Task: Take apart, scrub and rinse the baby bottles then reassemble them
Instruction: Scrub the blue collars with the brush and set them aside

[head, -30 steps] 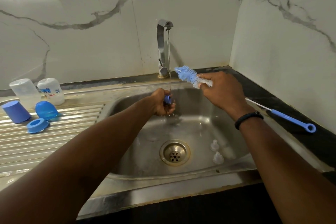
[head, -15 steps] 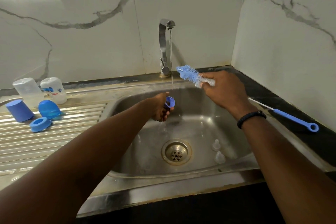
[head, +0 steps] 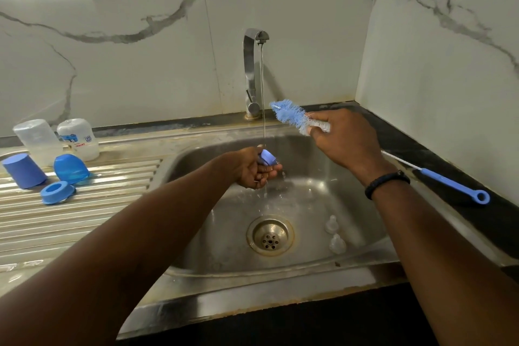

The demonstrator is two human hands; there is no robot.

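Head: left hand (head: 254, 168) grips blue ring (head: 267, 157) mid-sink (head: 196, 270), under tap (head: 254, 70).

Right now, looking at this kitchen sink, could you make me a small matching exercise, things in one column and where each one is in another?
Things:
1. small blue plastic ring
2. blue bristle bottle brush
3. two clear silicone teats
4. two upturned clear plastic bottles

Places:
A. back of the steel draining board
B. gripped in the right hand
C. bottom of the steel sink basin, right of the drain
D. left hand, under the tap stream

Pairs: 1-D, 2-B, 3-C, 4-A
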